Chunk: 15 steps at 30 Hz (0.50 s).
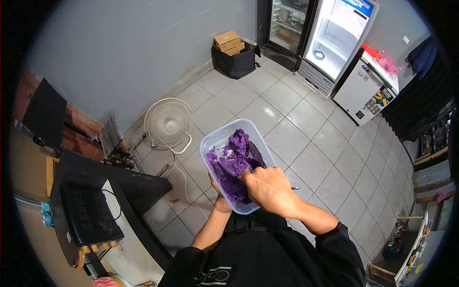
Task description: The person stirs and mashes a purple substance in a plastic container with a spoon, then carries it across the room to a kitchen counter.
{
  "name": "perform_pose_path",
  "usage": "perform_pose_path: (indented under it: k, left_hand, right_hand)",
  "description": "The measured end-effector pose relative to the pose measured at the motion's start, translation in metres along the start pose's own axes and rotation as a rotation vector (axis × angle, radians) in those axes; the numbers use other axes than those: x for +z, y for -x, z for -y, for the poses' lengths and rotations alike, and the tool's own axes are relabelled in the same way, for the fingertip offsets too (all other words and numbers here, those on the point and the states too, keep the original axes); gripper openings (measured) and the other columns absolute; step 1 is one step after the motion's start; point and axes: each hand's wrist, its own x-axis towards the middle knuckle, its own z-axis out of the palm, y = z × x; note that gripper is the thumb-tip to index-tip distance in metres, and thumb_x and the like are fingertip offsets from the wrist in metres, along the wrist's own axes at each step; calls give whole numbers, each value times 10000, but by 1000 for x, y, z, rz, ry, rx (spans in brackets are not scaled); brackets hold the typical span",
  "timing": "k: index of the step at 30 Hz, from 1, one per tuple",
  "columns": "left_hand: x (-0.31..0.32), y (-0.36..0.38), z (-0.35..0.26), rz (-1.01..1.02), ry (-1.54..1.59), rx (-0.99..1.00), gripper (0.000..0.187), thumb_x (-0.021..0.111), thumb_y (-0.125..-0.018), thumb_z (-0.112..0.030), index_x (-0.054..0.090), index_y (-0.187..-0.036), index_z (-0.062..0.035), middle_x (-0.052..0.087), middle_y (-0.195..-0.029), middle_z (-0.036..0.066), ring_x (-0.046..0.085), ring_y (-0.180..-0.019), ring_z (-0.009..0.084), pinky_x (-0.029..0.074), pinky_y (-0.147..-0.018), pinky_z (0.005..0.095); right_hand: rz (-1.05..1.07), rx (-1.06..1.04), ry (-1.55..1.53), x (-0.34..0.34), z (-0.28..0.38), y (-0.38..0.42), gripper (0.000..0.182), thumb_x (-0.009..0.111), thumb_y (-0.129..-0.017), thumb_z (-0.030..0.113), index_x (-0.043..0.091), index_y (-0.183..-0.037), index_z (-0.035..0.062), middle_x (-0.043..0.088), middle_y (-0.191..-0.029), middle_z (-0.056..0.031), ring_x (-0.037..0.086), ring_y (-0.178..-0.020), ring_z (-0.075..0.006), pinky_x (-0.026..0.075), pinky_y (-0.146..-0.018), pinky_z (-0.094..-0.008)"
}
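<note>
A clear plastic container (206, 141) of crumbly purple mash (234, 165) is held out in front of my body, tilted a little. My left hand (218, 198) grips it from its lower left side, with most of the fingers hidden behind the wall. Over the container's right edge, my right hand (270, 189) is closed in a fist around a utensil. Only the metal handle end (295, 188) of that utensil sticks out past the hand; its working end is buried in the mash or covered by my fingers.
A white fan (168, 122) stands on the tiled floor, its cord trailing toward me. At left is a black counter (138, 189) with a black appliance (91, 215). Along the back are a black bag (233, 63) with cardboard, a lit display fridge (334, 40) and a white freezer (361, 88).
</note>
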Motion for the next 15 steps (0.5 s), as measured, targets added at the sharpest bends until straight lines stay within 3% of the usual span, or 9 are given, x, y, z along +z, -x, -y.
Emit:
perform_pose_path:
  k: [4, 7, 8, 15]
  left_hand:
    - [-16, 1, 2, 62, 29, 9, 602, 305, -1030, -454, 201, -1539, -150, 291, -1564, 50, 269, -1434, 219, 166, -1208, 416]
    - [-26, 2, 8, -316, 74, -4, 739, 266, -929, -625, 392, -1454, -121, 477, -1426, 121, 495, -1275, 304, 383, -1091, 483]
    - [-32, 2, 9, -336, 85, -4, 738, 262, -928, -625, 395, -1452, -123, 477, -1426, 122, 497, -1272, 308, 384, -1089, 487]
    - [-38, 4, 13, -278, 88, -64, 744, 281, -923, -639, 392, -1454, -129, 471, -1431, 122, 494, -1271, 317, 380, -1089, 498]
  right_hand:
    - [-18, -31, 0, 1, 4, 0, 123, 597, -761, 82, 584, -803, -33, 627, -636, -198, 653, -594, -363, 507, -522, -452]
    - [-29, -46, 7, 7, 8, -1, 121, 586, -768, 76, 590, -798, -41, 628, -635, -201, 657, -593, -358, 517, -529, -445]
    - [-33, -51, 10, 9, 9, -2, 120, 582, -769, 73, 592, -797, -43, 628, -634, -203, 659, -592, -356, 521, -532, -443]
    - [-4, -120, -15, 14, 5, -5, 124, 587, -774, 81, 604, -792, -40, 639, -664, -199, 672, -622, -342, 536, -555, -414]
